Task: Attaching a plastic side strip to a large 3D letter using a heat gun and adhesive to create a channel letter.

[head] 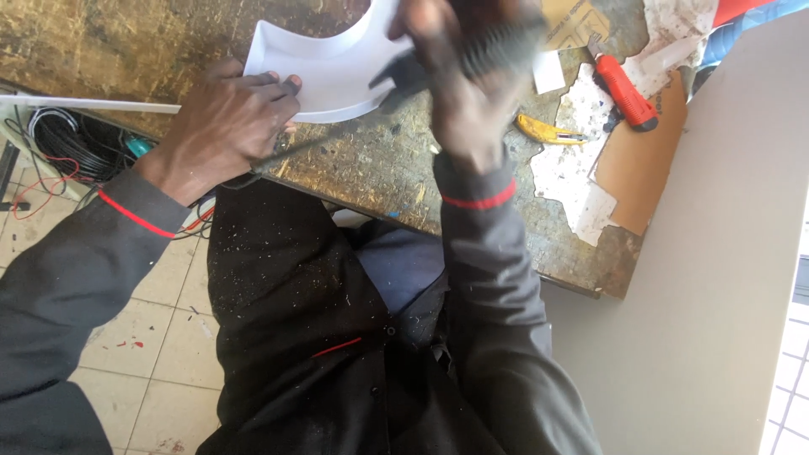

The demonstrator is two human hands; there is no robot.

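Observation:
A curved white plastic piece lies on the worn wooden workbench. My left hand presses flat on its near left corner and holds it down. My right hand is closed around a dark tool with a ribbed black handle, blurred by motion, held over the right end of the white piece. The tool's working end is hidden by my fingers.
A red utility knife and a yellow utility knife lie to the right on torn cardboard. Coiled black and red cables hang below the bench's left edge. A grey board leans at the right.

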